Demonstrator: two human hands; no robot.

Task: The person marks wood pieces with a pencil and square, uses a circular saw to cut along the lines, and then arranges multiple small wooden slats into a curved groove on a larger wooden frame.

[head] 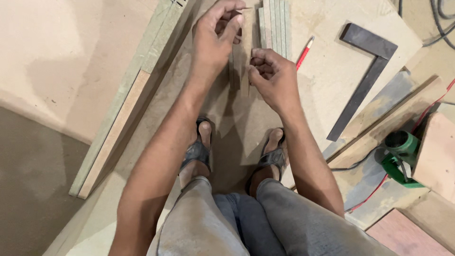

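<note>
Pale, dusty fibreboard everywhere: a broad sheet (71, 52) filling the nine-to-eleven o'clock stretch, with darker floor (28, 189) below it at eight o'clock. Just right of that, a long plank stack (125, 102), green-edged with a tan face, slanting from seven o'clock up toward twelve. Near centre, slightly toward eleven o'clock, the left hand (215, 40), fingers curled and pinching the upper end of a narrow wooden strip (246, 45) held on edge. Just past centre toward one o'clock, the right hand (275, 78), knuckles bent, gripping the same strip at its lower part; both hands closed on it, close together but not touching. Strip standing at twelve o'clock from the feet, just beside a bundle of similar green-edged strips (275, 26) lying flat at the top edge. Below the hands, at six o'clock, two feet in dark sandals (199, 151) planted on the board, grey dusty trousers (227, 218) at the bottom edge. Further right, at one o'clock, a red pencil (304, 51) lying near the bundle. At two o'clock, a dark metal try square (362, 78) resting flat on a lighter board (327, 28). At three to four o'clock, a green power tool (400, 159), partly hidden by a reddish-tan block (438, 154), with a red cable (374, 192) trailing toward five o'clock.
</note>
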